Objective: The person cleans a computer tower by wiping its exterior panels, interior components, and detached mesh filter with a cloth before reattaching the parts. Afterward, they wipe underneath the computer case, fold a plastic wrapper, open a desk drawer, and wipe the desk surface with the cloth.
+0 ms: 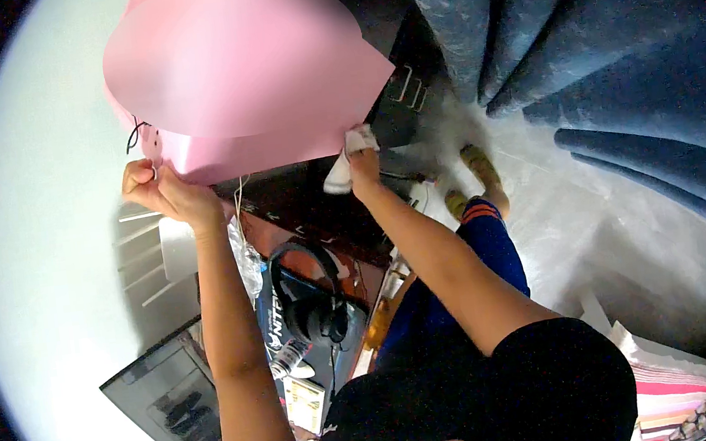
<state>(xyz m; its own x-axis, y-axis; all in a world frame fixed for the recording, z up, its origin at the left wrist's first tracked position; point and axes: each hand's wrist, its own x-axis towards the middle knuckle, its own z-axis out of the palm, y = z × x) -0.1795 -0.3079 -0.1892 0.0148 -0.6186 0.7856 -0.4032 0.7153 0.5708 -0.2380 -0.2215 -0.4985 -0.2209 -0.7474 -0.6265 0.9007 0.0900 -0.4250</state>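
A large, smooth pink object (262, 109) with a flat face and a straight lower edge fills the upper left; part of it is blurred, and I cannot tell its kind. My right hand (365, 167) is closed around a white cloth (337, 176), which touches the pink object's lower right edge. At its lower left, my left hand (172, 196) is raised with the fingers curled together in a pinch. Whatever those fingers hold is too small to make out. Just above them a thin black cord (133, 139) hangs beside small dark holes in the pink surface.
Black headphones (310, 299) lie on a cluttered dark desk, near a can (289, 358) and a clear plastic bag (246, 259). A framed picture (164, 399) is at the white wall. Blue curtains (611, 43) hang on the right, above a pale floor (561, 214).
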